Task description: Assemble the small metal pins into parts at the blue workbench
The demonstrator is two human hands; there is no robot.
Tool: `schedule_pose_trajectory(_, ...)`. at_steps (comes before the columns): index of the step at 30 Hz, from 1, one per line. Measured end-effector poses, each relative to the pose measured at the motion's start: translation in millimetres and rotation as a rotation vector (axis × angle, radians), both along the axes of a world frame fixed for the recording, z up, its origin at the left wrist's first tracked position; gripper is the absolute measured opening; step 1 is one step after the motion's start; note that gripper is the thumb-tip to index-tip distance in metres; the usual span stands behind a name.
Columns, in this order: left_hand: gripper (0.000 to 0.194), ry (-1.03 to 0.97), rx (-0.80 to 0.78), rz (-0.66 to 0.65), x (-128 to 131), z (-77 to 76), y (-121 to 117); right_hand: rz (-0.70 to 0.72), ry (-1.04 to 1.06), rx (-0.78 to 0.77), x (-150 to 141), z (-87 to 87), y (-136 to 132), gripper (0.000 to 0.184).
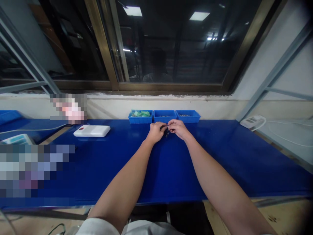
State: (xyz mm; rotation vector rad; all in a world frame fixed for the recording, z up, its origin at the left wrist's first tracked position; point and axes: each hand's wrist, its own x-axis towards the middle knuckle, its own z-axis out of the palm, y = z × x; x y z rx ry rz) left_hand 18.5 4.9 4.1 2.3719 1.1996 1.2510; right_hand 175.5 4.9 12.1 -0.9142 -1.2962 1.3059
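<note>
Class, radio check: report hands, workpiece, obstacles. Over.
Left hand, right hand: both pinching small dark piece. Blue bins close beyond. White device farther left.

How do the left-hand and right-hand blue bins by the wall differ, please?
The left bin holds green packets, while the right bin holds small, thin pieces. The left bin looks filled nearly to its rim; the right bin's contents lie lower. The left bin stands left of the middle bin, the right bin to its right. Both are open-topped and blue.
</note>
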Motion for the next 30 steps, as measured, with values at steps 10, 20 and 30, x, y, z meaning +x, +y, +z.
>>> schedule_pose_trajectory(10,0.022,-0.14,-0.14,0.303,-12,-7.1,11,-0.193,-0.423,0.136,14,-0.6,10,0.015)
schedule_pose_trajectory(20,0.027,0.006,-0.188,0.281,-8,-10.2,13,-0.192,-0.321,0.205,5,0.3,20,0.068)
schedule_pose_trajectory(30,0.03,0.376,-0.122,0.14,-5,-11.7,4,-0.415,-1.011,0.36,-4,-26.7,13,0.017)
